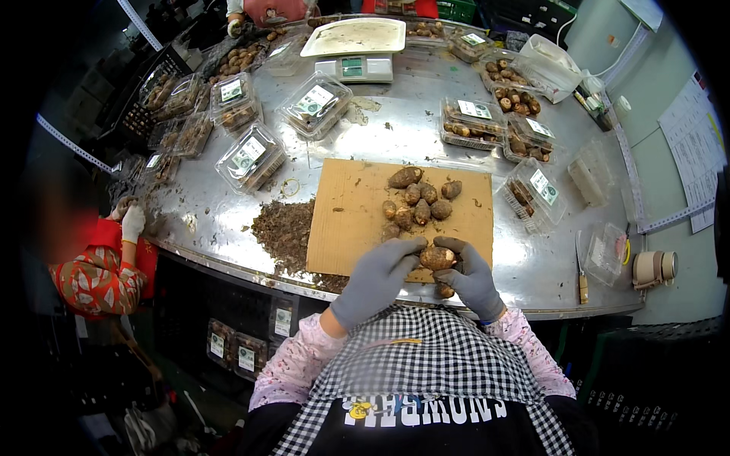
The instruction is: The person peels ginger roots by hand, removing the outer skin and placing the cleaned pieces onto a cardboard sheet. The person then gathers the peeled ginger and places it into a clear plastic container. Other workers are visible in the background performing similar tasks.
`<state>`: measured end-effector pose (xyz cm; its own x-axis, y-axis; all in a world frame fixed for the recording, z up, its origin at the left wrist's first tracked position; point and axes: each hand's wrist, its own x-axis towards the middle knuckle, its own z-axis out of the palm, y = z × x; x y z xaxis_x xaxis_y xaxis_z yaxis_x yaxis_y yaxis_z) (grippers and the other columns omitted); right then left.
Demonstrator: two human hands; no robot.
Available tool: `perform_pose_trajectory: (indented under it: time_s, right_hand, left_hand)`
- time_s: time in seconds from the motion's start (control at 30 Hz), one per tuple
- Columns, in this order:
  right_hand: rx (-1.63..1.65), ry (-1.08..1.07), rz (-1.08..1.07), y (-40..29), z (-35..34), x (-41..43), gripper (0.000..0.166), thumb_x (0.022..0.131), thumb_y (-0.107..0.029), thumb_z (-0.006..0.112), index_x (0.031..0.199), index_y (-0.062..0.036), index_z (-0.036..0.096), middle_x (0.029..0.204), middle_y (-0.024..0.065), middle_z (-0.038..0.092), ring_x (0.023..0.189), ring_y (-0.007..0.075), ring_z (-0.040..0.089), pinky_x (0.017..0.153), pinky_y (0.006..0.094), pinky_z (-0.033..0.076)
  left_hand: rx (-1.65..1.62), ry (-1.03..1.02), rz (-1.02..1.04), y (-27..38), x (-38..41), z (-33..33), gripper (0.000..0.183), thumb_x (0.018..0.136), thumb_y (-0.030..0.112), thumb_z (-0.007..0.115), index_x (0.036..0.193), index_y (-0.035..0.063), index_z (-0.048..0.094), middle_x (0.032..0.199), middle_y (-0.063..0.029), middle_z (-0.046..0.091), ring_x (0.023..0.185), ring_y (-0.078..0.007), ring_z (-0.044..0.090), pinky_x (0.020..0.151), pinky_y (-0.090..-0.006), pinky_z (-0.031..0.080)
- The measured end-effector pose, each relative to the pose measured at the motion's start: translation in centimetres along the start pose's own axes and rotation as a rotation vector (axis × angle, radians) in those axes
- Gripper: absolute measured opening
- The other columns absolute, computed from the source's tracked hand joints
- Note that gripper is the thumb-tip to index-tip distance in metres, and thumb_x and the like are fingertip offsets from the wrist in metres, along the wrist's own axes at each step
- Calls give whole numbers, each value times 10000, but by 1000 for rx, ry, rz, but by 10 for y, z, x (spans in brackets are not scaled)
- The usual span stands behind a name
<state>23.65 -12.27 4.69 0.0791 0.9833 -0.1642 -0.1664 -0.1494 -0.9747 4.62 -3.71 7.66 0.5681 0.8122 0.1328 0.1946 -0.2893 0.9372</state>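
In grey gloves, both my hands meet over the near edge of a brown cardboard sheet (348, 216). Between them is a small brown taro corm (437, 258) with a pale cut spot on its right end. My right hand (473, 279) grips it from the right, and the fingers of my left hand (376, 279) close on its left end. Just below my right fingers another taro corm (444, 291) is partly hidden. Several loose taro corms (422, 212) lie in a group on the cardboard beyond my hands.
Dark peelings or soil (285, 231) are heaped left of the cardboard. Lidded clear plastic boxes (315, 105) of taro stand around the metal table (399, 114). A scale (353, 67) is at the back. A knife (582, 273) lies right. Co-workers' gloved hands (133, 223) show left and at the back.
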Motion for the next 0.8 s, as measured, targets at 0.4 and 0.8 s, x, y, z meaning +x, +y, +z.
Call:
perform_pose_trajectory:
  time_s: [0.4, 0.8]
  right_hand:
    - [-146, -34, -211, 5, 2, 3, 506, 804, 79, 624, 1298, 38, 521, 1267, 152, 573, 1180, 223, 560, 967, 317, 484]
    - [-269, -122, 2, -12, 4, 11, 541, 804, 6, 666, 1323, 17, 515, 1223, 154, 603, 1083, 212, 609, 919, 312, 496]
  left_hand:
    - [123, 66, -53, -7, 0, -8, 226, 901, 69, 591, 1111, 0, 634, 981, -147, 683, 829, -233, 665, 741, -331, 518]
    - [233, -22, 131, 5, -10, 1, 384, 894, 133, 603, 1266, 41, 576, 927, -176, 653, 831, -313, 661, 710, -388, 528]
